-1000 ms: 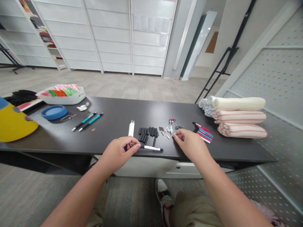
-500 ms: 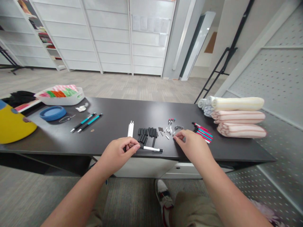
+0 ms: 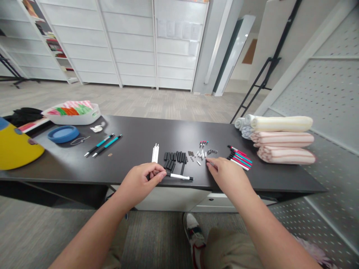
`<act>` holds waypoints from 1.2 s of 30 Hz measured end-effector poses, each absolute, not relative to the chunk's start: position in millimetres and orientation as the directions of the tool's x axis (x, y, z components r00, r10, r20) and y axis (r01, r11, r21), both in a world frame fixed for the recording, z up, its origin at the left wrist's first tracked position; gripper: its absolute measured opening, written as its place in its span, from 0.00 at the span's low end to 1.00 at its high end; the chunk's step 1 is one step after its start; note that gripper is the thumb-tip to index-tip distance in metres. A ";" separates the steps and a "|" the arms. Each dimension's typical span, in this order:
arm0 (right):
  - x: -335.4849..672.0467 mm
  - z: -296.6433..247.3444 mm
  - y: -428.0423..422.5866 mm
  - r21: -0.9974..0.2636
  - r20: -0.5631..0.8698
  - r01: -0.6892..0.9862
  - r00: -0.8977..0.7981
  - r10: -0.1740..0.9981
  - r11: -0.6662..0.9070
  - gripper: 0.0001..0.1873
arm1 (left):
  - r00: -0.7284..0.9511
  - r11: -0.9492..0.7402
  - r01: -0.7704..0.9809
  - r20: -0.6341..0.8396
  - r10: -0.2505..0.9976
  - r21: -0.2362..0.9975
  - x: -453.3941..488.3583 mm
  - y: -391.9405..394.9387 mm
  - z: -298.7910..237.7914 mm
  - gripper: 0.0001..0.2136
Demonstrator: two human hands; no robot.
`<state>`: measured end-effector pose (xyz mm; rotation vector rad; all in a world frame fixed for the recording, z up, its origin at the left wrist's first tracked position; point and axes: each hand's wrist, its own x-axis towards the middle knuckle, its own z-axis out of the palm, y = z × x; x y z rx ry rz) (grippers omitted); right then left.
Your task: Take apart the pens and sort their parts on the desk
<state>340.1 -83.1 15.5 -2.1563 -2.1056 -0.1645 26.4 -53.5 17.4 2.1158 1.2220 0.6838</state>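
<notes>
My left hand (image 3: 144, 178) is closed around the end of a white and black pen (image 3: 181, 176), held level above the front of the dark table. My right hand (image 3: 227, 171) has its thumb and index finger close together at the tabletop, beside small white parts (image 3: 202, 154). Anything between those fingertips is too small to make out. Thin white refills (image 3: 155, 153) lie beyond my left hand. Black grips (image 3: 181, 157) sit in rows between the hands. Metal clips (image 3: 212, 151) and small springs (image 3: 191, 153) are nearby. Coloured pen barrels (image 3: 241, 157) lie right of my right hand.
Two blue and black pens (image 3: 106, 145) lie on the left of the table (image 3: 131, 130). Behind them are a blue round dish (image 3: 63, 133) and a white basket (image 3: 84, 117). Rolled towels (image 3: 284, 140) are stacked on the right. Small red-tipped parts (image 3: 203, 143) stand farther back.
My right hand has shifted slightly and its fingers lie lower and flatter by the small white parts. My left hand keeps its hold on the pen.
</notes>
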 end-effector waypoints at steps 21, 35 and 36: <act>346.6 3.5 -70.4 -0.081 0.256 0.997 0.038 0.966 -0.017 0.20 | 0.442 -0.392 0.582 0.128 0.888 0.713 27.3 -53.4 18.0 0.12; 347.9 7.1 -76.5 -0.122 0.285 0.992 0.019 0.958 0.017 0.13 | 0.445 -0.401 0.584 0.135 0.885 0.706 26.9 -53.4 18.2 0.11; 347.4 8.0 -76.9 -0.133 0.286 0.991 0.018 0.958 0.021 0.13 | 0.444 -0.399 0.583 0.134 0.886 0.708 26.9 -53.4 18.5 0.11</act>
